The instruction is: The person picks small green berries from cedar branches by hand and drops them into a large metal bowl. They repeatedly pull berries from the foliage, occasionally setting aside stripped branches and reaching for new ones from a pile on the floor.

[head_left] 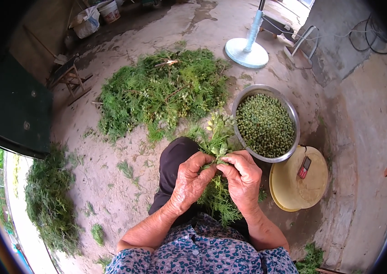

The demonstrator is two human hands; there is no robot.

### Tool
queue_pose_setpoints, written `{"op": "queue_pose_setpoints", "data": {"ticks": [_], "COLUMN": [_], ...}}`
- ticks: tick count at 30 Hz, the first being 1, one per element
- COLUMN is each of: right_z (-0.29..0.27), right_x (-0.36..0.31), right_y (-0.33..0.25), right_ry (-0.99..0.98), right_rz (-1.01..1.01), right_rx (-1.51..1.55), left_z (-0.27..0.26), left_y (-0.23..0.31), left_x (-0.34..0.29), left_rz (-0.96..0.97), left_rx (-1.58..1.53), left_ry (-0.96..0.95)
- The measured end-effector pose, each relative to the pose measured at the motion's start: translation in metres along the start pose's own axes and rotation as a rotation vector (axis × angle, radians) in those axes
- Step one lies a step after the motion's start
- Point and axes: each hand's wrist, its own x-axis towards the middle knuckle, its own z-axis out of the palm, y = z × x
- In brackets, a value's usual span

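Over my lap, both hands meet at a leafy green sprig (218, 137) that carries pale green seed cones near its tip. My left hand (192, 179) pinches the stem between thumb and fingers. Close beside it, my right hand (242, 176) has its thumb and forefinger closed at the cones on the same sprig; whether a loose cone is between them is hidden. Feathery foliage (220, 201) hangs below my hands. Just beyond my right hand stands a metal basin (296, 118) filled with small round green cones (266, 123).
A large heap of cut branches (157, 91) lies ahead, a second pile (49, 201) at the left by the doorway. Right of me, a red phone (304, 168) rests on a yellow round lid (316, 187). A stand with a round base (246, 52) and a small wooden stool (68, 77) stand farther off.
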Motion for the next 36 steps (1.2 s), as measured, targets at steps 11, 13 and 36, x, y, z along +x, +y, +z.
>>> {"op": "queue_pose_setpoints", "data": {"ticks": [11, 13, 36], "right_z": [-0.037, -0.04, -0.042], "right_x": [0.017, 0.011, 0.027], "right_y": [-0.005, 0.007, -0.009], "right_ry": [0.078, -0.006, -0.055], "right_rz": [0.66, 0.516, 0.612], "right_rx": [1.225, 1.286, 1.053], "left_z": [-0.002, -0.003, -0.007], "left_y": [0.007, 0.018, 0.023], "left_x": [0.002, 0.004, 0.002], "left_rz": [-0.147, -0.132, -0.01], "left_rx": [-0.179, -0.044, 0.1], "left_ry": [0.008, -0.033, -0.122]}}
